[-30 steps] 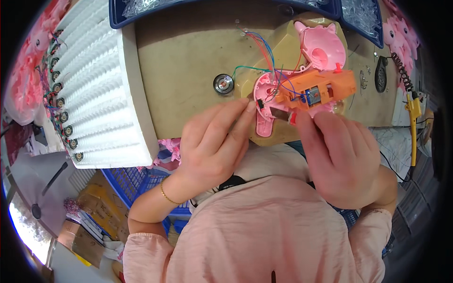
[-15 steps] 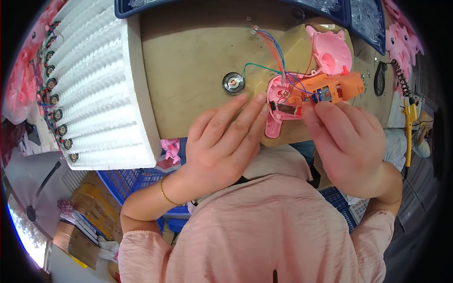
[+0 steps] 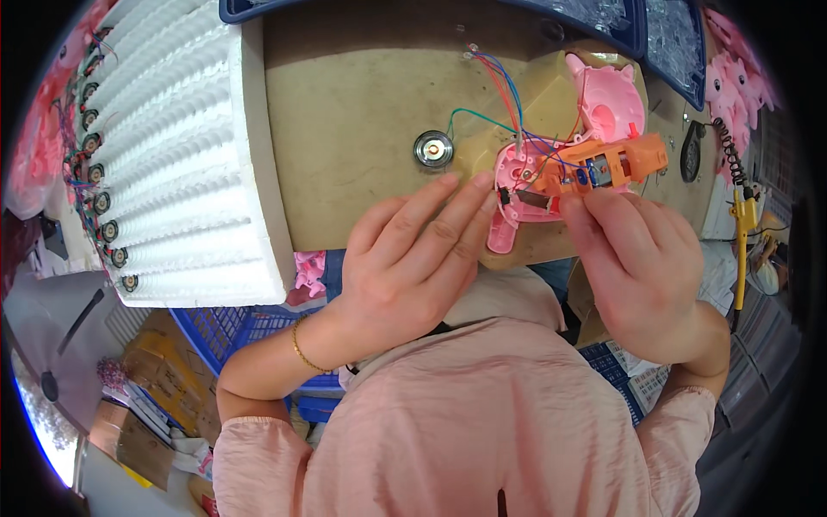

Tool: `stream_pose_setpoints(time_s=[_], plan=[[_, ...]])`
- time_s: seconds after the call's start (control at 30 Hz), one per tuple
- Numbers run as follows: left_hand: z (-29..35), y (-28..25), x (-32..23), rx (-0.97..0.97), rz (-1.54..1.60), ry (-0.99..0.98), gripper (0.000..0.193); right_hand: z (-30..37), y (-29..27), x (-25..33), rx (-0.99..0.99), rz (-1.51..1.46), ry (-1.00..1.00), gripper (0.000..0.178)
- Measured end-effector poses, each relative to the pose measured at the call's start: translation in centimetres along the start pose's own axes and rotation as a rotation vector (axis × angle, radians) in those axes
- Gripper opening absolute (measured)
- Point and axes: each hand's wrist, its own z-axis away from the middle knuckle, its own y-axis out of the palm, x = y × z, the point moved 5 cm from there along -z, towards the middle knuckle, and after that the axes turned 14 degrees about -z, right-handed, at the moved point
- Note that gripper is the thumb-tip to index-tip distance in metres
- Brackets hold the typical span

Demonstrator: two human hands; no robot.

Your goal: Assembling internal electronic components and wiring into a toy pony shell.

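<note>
The right hand hides part of the orange housing's near side; that housing covers some of the pink shell; the blue tray at the surface's far edge is cut off, like the foam tray at its left; the clear bits are too small to tell.

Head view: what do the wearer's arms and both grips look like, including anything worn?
Left grip and right grip are bare human hands, with no gloves visible. A thin gold-coloured chain bracelet circles the left wrist; none shows on the right. Both arms have short, loose, pale pink sleeves.
</note>
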Motion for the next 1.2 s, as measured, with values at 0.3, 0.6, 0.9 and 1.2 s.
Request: stream_pose_setpoints(time_s=[0.3, 0.6, 0.9, 1.2], plan=[[0.0, -0.1, 0.1, 0.008, 0.018, -0.010, 0.033, -0.2, 0.1, 0.1, -0.003, 0.017, -0.015, 0.037], [-0.1, -0.1, 0.1, 0.013, 0.036, -0.013, 0.034, -0.5, 0.0, 0.0, 0.055, -0.008, 0.020, 0.038], [0.1, 0.2, -0.1, -0.040, 0.026, -0.022, 0.031, -0.8, 0.2, -0.4, -0.098, -0.023, -0.108, 0.029], [0.1, 0.1, -0.2, -0.023, -0.019, -0.013, 0.031, 0.2, 1.4, 0.3, -0.247, 0.084, -0.134, 0.025]])
